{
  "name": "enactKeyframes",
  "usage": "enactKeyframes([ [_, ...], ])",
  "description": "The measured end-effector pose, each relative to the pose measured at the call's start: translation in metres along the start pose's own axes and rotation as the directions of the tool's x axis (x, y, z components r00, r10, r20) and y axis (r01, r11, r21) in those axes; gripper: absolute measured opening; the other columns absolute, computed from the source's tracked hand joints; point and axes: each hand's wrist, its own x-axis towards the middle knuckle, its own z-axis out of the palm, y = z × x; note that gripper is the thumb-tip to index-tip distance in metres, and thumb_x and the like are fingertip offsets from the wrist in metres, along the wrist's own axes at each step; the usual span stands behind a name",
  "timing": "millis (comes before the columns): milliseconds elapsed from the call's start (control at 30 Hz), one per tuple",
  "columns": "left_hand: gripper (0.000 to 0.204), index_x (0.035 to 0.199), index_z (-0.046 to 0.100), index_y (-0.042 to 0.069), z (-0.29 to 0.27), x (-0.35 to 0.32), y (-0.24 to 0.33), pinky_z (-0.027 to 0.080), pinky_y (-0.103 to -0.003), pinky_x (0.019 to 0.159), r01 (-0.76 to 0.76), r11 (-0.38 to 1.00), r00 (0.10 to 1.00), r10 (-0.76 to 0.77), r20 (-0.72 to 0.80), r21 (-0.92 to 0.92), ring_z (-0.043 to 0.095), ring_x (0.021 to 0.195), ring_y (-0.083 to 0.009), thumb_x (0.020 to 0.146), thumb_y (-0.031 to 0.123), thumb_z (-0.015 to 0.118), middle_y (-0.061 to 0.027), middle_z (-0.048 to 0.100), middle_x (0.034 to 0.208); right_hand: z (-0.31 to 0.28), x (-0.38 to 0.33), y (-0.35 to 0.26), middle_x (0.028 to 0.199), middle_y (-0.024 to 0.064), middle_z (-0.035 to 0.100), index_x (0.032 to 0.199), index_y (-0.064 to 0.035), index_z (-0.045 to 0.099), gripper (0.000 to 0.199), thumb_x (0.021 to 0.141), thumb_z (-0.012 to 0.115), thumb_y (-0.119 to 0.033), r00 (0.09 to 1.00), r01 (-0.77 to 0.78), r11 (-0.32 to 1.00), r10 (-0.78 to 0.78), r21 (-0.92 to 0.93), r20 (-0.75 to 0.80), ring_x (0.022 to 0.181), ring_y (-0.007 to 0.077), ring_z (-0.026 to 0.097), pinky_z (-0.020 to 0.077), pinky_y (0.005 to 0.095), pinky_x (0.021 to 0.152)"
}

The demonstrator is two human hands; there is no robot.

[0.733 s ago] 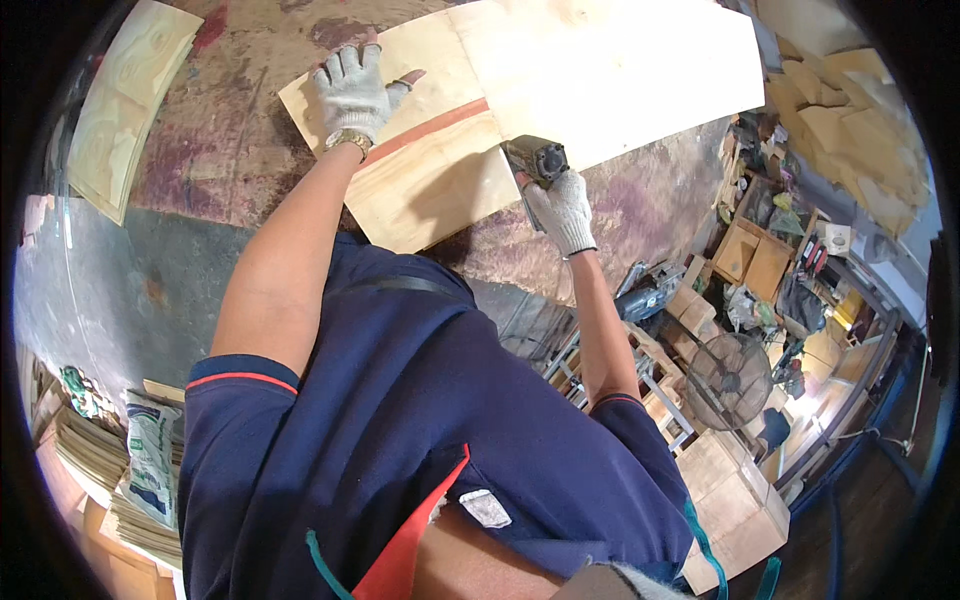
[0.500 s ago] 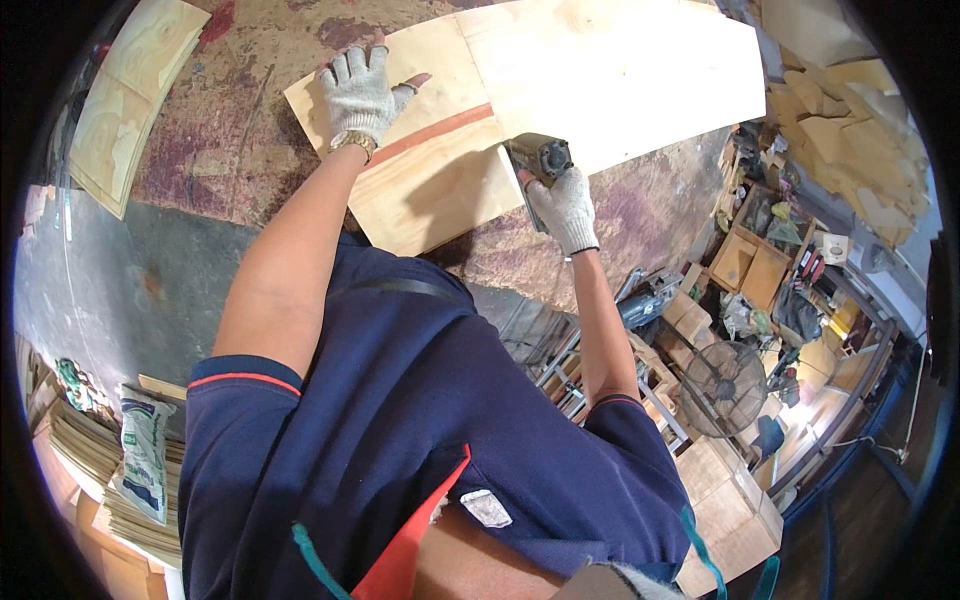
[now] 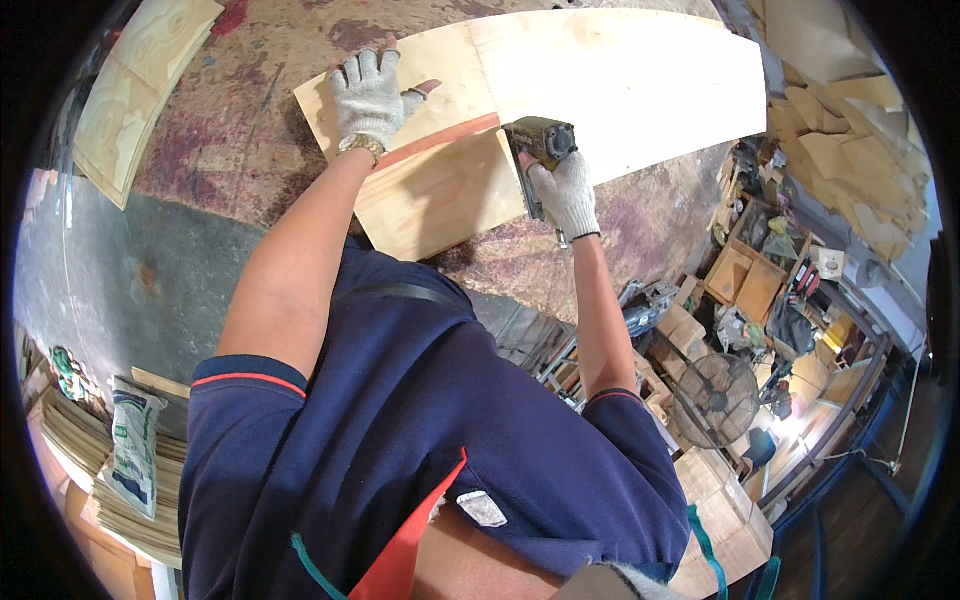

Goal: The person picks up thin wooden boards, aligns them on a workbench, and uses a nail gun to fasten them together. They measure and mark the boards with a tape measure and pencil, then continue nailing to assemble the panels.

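A large pale plywood panel (image 3: pixel 610 90) lies on the stained worktable, with a seam and a reddish-brown strip (image 3: pixel 440 142) across its left part. My left hand (image 3: pixel 370 97), in a white knitted glove with bare fingertips, rests spread and flat on the panel's left end, holding nothing. In a similar glove, my right hand (image 3: pixel 566 195) is closed round the handle of a dark nail gun (image 3: pixel 535 140). The tool stands at the panel's near edge, by the end of the strip. Its nose is hidden, so contact with the wood cannot be made out.
More thin plywood sheets (image 3: pixel 145 95) lie at the far left of the worktable (image 3: pixel 250 130). At the right are a wire fan (image 3: pixel 715 400), wooden boxes (image 3: pixel 745 275) and heaped wood offcuts (image 3: pixel 840 150). Stacked boards (image 3: pixel 165 480) and a white bag (image 3: pixel 135 445) stand at lower left.
The nail gun, in my right hand, has turned slightly and shifted a little up against the panel. My left hand keeps its place on the wood. The whole view has moved slightly.
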Motion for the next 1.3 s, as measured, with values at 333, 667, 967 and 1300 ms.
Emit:
enactKeyframes([
  [333,0.099,0.148,0.051,0.014,0.0,-0.001,0.001,0.03,-0.057,0.115,0.014,1.0,1.0,-0.014,0.013,0.005,0.05,0.129,-0.0297,0.08,0.086,0.052,-0.0123,0.058,0.137,0.001,0.025,-0.016,0.077,0.0181,0.072,0.104,0.0028,0.073,0.036,0.085,0.075,-0.028,0.995,0.096,0.99,-0.097,0.105,-0.001,0.069,0.0272,0.07,0.0544,0.0422,0.066],
  [667,0.099,0.149,0.05,0.014,-0.006,0.001,0.002,0.034,-0.054,0.111,0.023,1.0,0.999,-0.022,0.035,-0.014,0.053,0.122,-0.0298,0.08,0.085,0.053,-0.0134,0.06,0.129,0.001,0.044,-0.035,0.076,0.0178,0.072,0.102,0.0035,0.073,0.035,0.086,0.075,-0.027,0.992,0.122,0.986,-0.124,0.116,0.01,0.068,0.0279,0.069,0.055,0.0424,0.067],
  [967,0.096,0.148,0.051,0.014,-0.006,0.001,0.001,0.03,-0.058,0.114,0.024,1.0,0.998,-0.023,0.058,-0.016,0.049,0.126,-0.0309,0.081,0.083,0.054,-0.0116,0.059,0.127,0.0,0.066,-0.049,0.087,0.0202,0.075,0.107,0.001,0.073,0.036,0.086,0.073,-0.028,0.986,0.141,0.989,-0.144,0.044,0.078,0.08,0.0342,0.073,0.0562,0.0418,0.073],
  [1300,0.095,0.155,0.04,0.016,-0.005,0.0,-0.003,0.026,-0.058,0.117,0.004,0.999,0.993,0.0,0.117,-0.035,0.048,0.128,-0.0321,0.08,0.065,0.07,-0.0124,0.054,0.13,-0.001,0.083,-0.071,0.087,0.0219,0.074,0.108,-0.0005,0.073,0.036,0.085,0.074,-0.028,0.978,0.198,0.98,-0.198,0.001,0.066,0.082,0.0359,0.073,0.0562,0.0435,0.075],
])
